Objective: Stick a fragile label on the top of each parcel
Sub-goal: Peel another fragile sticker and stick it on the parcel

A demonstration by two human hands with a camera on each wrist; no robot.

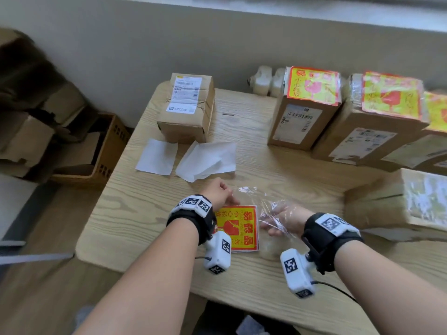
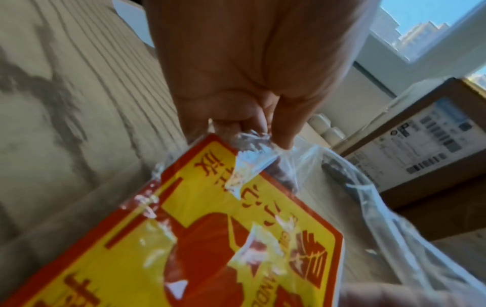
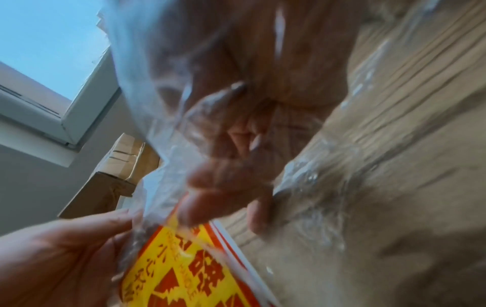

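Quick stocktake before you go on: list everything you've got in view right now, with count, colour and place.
labelled parcels: three in view, brown with yellow-red labels on top, right back of table.
unlabelled parcel: one, brown, white shipping slip on top, left back.
parcel at right edge: one, brown, taped, near right.
fragile labels: a stack, yellow-red, front centre, partly in the bag.
plastic bag: one, clear, around the stack.
backing papers: two, white, in front of the unlabelled parcel.
table: one, light wood.
floor boxes: several, brown, left.
left hand: pinches the bag's edge.
right hand: inside the bag.
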